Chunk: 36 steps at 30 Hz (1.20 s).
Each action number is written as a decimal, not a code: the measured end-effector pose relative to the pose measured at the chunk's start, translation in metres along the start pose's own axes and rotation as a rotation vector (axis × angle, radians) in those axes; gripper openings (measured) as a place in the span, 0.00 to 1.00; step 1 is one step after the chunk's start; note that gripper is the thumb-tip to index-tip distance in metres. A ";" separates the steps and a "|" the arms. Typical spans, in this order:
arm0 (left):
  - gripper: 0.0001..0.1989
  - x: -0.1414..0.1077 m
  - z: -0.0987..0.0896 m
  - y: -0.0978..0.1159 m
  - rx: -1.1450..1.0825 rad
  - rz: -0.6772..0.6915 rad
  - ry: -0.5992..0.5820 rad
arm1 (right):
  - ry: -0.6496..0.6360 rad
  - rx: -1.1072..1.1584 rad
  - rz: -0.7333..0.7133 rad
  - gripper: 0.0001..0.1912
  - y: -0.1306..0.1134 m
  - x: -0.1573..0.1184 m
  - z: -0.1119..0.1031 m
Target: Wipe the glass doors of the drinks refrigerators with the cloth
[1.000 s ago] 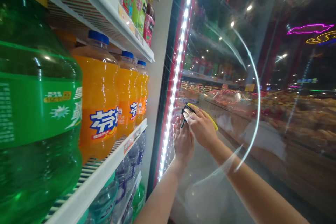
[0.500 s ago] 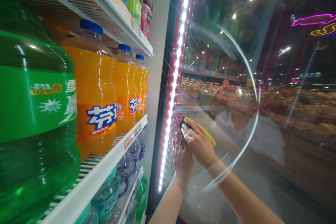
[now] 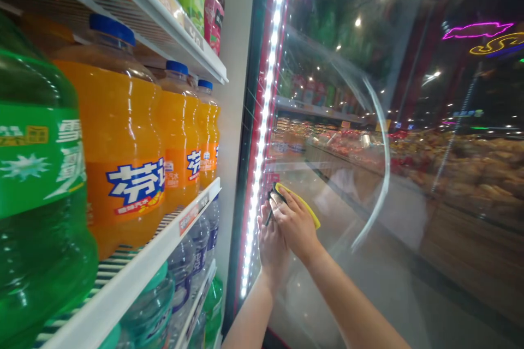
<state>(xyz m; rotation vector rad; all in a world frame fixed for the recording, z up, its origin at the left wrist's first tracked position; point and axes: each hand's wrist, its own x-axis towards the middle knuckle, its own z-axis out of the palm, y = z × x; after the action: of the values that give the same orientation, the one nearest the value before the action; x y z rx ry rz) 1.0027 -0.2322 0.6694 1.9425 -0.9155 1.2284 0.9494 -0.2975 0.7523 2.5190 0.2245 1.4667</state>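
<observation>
Two bare hands reach forward and up from the bottom edge to a large glass door (image 3: 335, 289), beside an open drinks cooler. The right hand (image 3: 295, 224) lies over a folded yellow cloth (image 3: 310, 211), its fingers together and slightly bent, holding the cloth at the glass. The cloth shows mostly as a bright rim beyond the knuckles, with a dark patch near the fingertips. The left hand (image 3: 272, 248) is just beside it, partly covered by the right hand; its fingers point upward, almost straight (whether they grip the cloth's dark part cannot be told).

To the left of the hands, a bright strip of lights (image 3: 262, 136) runs down along the door's frame. To the right, a pale curved streak (image 3: 387, 158) arcs across the glass, either a smear or a reflection.

At far left, a big green bottle (image 3: 36, 174) stands in front of a row of orange drink bottles (image 3: 126, 136) with blue caps, all on a white-edged shelf (image 3: 123, 289). More bottles fill the shelves above and below. Past the glass, pink and yellow neon outlines (image 3: 477, 30) glow over blurred heaps of goods.
</observation>
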 end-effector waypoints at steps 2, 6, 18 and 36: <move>0.28 -0.008 0.001 0.021 -0.040 0.001 -0.004 | -0.017 -0.067 -0.008 0.22 0.008 -0.014 -0.023; 0.33 0.026 -0.004 0.050 -0.136 0.002 -0.014 | -0.039 -0.185 0.025 0.24 0.028 0.001 -0.065; 0.34 -0.023 -0.004 0.071 -0.146 0.046 -0.024 | -0.048 -0.238 0.022 0.23 0.017 -0.055 -0.073; 0.32 -0.048 -0.014 0.138 -0.215 0.185 0.007 | 0.099 -0.336 0.209 0.21 0.027 -0.125 -0.134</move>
<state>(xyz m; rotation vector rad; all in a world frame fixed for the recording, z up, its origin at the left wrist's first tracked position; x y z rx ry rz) 0.8666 -0.2854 0.6514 1.7137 -1.1941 1.1838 0.7717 -0.3382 0.7190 2.2546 -0.2575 1.5551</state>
